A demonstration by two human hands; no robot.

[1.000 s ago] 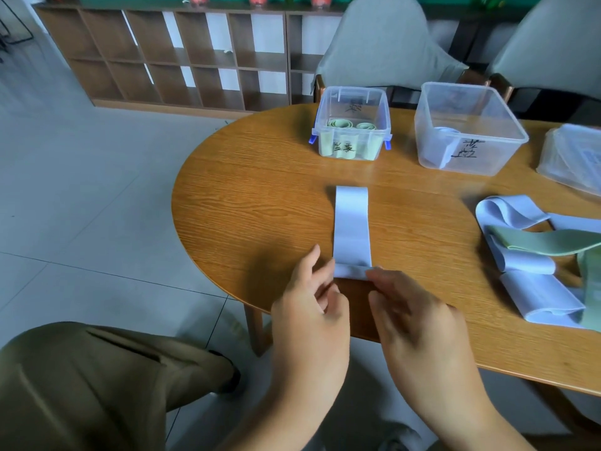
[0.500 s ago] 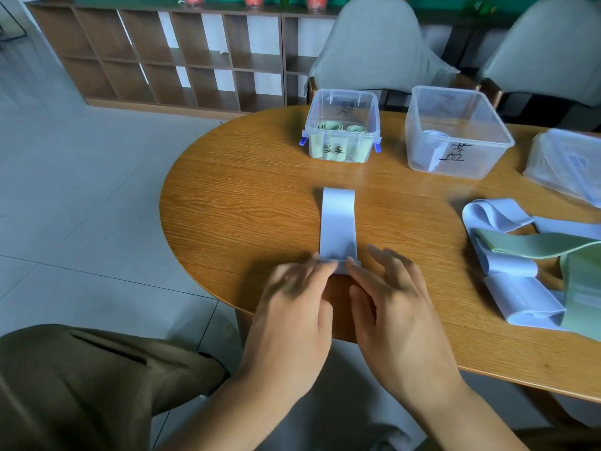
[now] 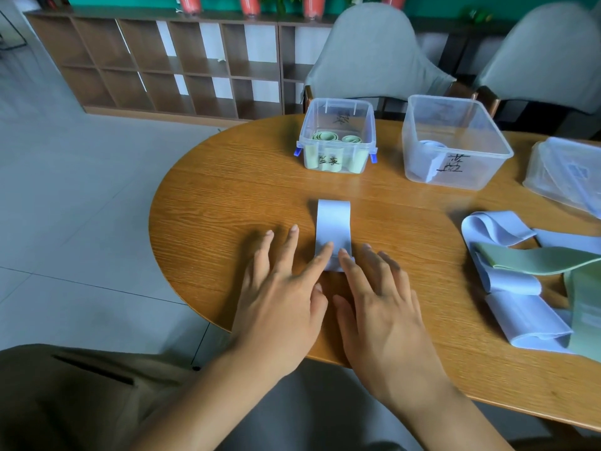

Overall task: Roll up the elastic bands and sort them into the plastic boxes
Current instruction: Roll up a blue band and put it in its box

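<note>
Both hands' fingers (image 3: 325, 252) lay straight and spread, the left hand (image 3: 283, 301) and right hand (image 3: 380, 307) pressing the near rolled end of a pale-blue elastic band (image 3: 333, 224) flat on the wooden worktop (image 3: 227, 203), between two labelled plastic boxes (image 3: 336, 135) beyond and the person.

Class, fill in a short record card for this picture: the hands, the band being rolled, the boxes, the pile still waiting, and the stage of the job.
left hand: fingers straight, forefinger tip pressing the near end of the band
right hand: fingers straight, forefinger tip on the same end
blue band: flat on the table, near end starting to roll
small box: holds green rolls
large box: holds a blue roll
pile: loose blue and green bands, right side
stage: rolling just begun
</note>
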